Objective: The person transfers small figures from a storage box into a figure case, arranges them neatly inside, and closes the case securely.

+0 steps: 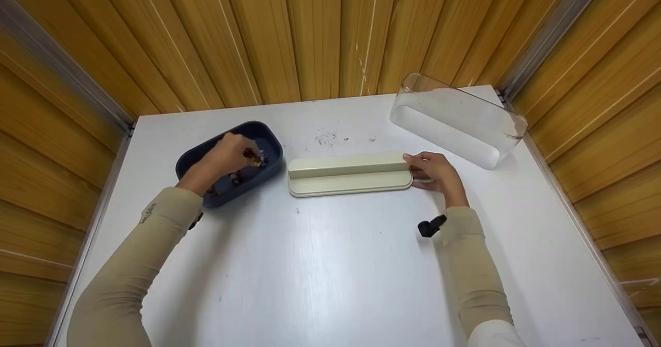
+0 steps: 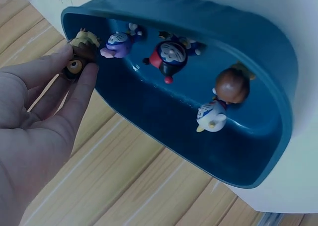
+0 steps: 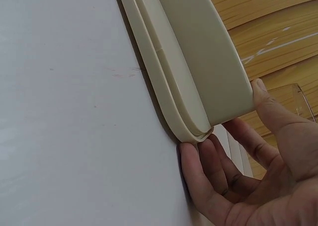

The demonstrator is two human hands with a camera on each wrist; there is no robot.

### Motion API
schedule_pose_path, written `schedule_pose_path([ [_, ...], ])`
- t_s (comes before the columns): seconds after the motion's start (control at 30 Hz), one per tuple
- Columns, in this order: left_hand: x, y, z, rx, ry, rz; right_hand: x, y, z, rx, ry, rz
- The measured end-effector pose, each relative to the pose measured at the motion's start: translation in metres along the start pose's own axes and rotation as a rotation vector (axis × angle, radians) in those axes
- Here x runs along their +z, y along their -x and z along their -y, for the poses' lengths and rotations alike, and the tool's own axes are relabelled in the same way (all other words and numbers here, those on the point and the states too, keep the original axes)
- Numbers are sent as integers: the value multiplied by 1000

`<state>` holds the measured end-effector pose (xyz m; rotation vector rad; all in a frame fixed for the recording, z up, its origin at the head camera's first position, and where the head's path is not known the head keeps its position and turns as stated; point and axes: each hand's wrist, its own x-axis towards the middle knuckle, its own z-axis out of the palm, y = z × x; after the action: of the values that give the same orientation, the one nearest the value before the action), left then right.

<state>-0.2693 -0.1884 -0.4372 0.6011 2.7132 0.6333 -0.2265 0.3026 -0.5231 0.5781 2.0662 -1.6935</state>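
Over the dark blue bin [image 1: 273,148], my left hand [image 1: 227,153] pinches a small brown and yellow figurine [image 2: 83,57] between thumb and fingers. Several more toy figurines lie inside the bin: a purple one [image 2: 117,45], a red and black one [image 2: 171,58], a brown-headed one [image 2: 232,85] and a white one [image 2: 212,116]. To the right, a cream two-level display base [image 1: 351,183] lies on the table. My right hand [image 1: 436,172] grips its right end, with the thumb [image 3: 259,89] on the raised step and fingers at the lower edge.
A clear cover [image 1: 459,120] with an open underside stands at the back right of the white table [image 1: 320,264]. Wood-patterned panels [image 1: 320,37] close off the back and both sides. Dark smudges [image 1: 326,139] mark the tabletop behind the base.
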Motion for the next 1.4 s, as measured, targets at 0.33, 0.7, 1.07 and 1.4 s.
schedule_pose_path([
  [0.33,5,1,-15,25,0,17,1,-1,0,11,8,0],
  [0.7,11,1,-19,50,-5,26,1,-2,-1,20,5,-6],
  [1.07,13,1,-23,84,-14,21,0,-1,-1,17,-9,6],
  [1.4,15,-1,-34,135,-39,10,1,-2,1,20,-9,4],
])
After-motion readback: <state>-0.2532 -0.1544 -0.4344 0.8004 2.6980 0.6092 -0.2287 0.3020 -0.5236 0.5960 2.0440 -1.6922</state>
